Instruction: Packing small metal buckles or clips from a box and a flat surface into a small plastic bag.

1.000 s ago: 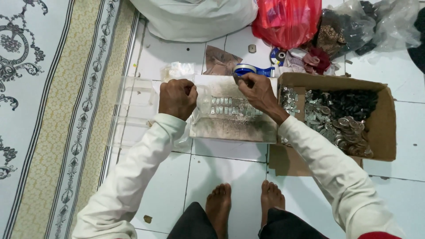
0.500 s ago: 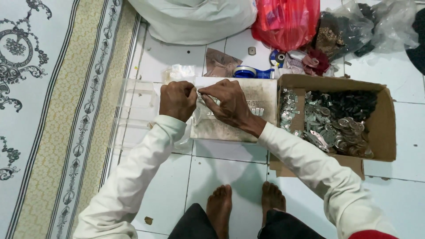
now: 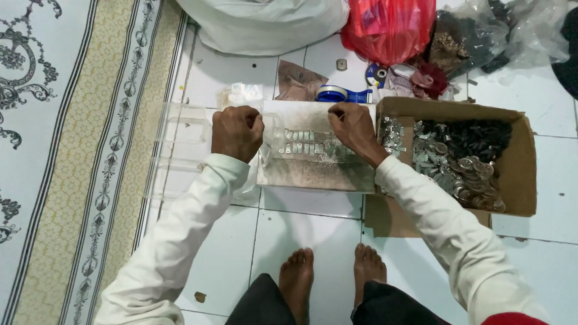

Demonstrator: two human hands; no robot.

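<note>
Clear plastic bag (image 3: 301, 147) of small metal pieces, flat on a grey board (image 3: 316, 171) on the white tiled floor (image 3: 542, 114). Left hand (image 3: 236, 132) closed in a fist on the bag's left end; right hand (image 3: 355, 127) pinching its top right corner. Cardboard box (image 3: 518, 174) to the right, touching the board, filled with silver and dark metal parts. Blue tape dispenser (image 3: 340, 94) just behind the board. Red plastic bag (image 3: 388, 27) and white sack (image 3: 265, 24) at the back. Patterned rug (image 3: 66, 150) on the left. Bare feet (image 3: 328, 277) in front.
</note>
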